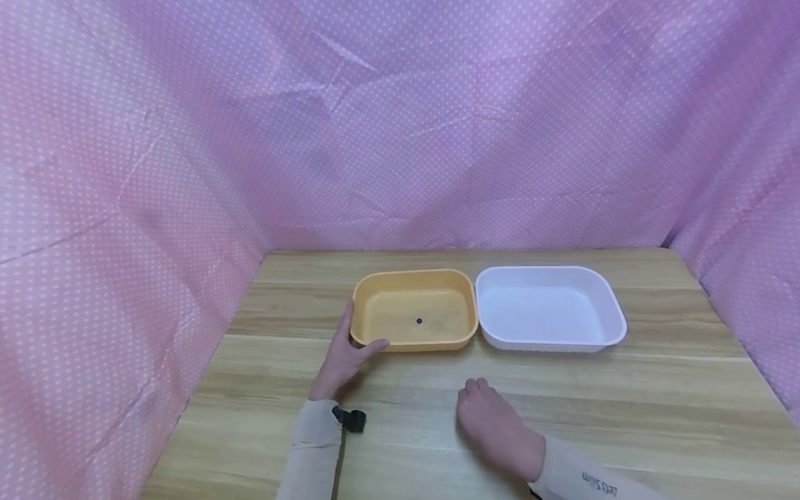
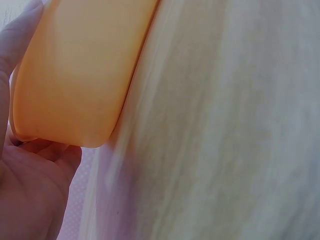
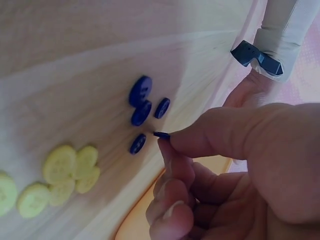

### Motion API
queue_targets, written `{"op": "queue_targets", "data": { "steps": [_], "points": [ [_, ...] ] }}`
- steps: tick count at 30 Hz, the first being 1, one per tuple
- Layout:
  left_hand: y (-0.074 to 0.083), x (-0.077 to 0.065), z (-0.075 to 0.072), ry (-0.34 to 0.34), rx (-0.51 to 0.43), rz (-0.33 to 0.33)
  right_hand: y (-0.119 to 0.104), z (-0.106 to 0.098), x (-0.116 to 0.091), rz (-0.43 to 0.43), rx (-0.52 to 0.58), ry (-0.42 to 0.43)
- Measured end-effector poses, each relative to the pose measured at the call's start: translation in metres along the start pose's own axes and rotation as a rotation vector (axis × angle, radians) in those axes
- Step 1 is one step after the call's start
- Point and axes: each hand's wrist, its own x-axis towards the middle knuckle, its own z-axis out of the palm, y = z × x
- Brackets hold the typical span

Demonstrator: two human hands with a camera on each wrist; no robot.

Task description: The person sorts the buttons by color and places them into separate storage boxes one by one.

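Note:
In the right wrist view, my right hand (image 1: 496,427) pinches a small dark blue button (image 3: 161,135) between thumb and forefinger. Several loose blue buttons (image 3: 141,91) lie on the table just beyond the fingertips, with several yellow buttons (image 3: 60,164) grouped beside them. From the head view these loose buttons are hidden at the right hand. My left hand (image 1: 342,357) holds the near left corner of a yellow plastic tub (image 1: 412,346), thumb along the front rim and fingers round its end wall. One dark button (image 1: 419,321) lies on the tub's floor.
A white tub (image 1: 553,346) stands close against the yellow one's right side. Both sit toward the back of the wooden table (image 1: 250,389). Pink dotted cloth (image 1: 400,139) hangs behind the table and along its sides. A dark wrist strap (image 1: 350,419) is on the left sleeve.

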Motion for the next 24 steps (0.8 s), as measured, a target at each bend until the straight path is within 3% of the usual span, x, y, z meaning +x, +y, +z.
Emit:
{"op": "queue_targets", "data": {
  "steps": [4, 8, 12, 18, 24],
  "points": [
    [-0.003, 0.001, 0.001, 0.002, 0.007, 0.007, 0.003, 0.0, 0.0, -0.002, 0.008, -0.022],
    [-0.021, 0.009, 0.002, 0.013, -0.002, 0.011, 0.006, -0.001, 0.0, 0.006, 0.041, -0.06],
    [-0.038, 0.016, 0.004, 0.034, -0.008, 0.019, 0.011, -0.001, 0.001, 0.037, 0.144, -0.099],
    [-0.039, 0.015, 0.004, 0.047, -0.001, 0.027, 0.019, -0.006, 0.005, 0.101, 0.43, -0.14],
    [-0.037, 0.015, 0.003, 0.047, 0.003, 0.004, 0.031, -0.024, 0.015, 0.254, 0.816, -0.195]
  ]
}}
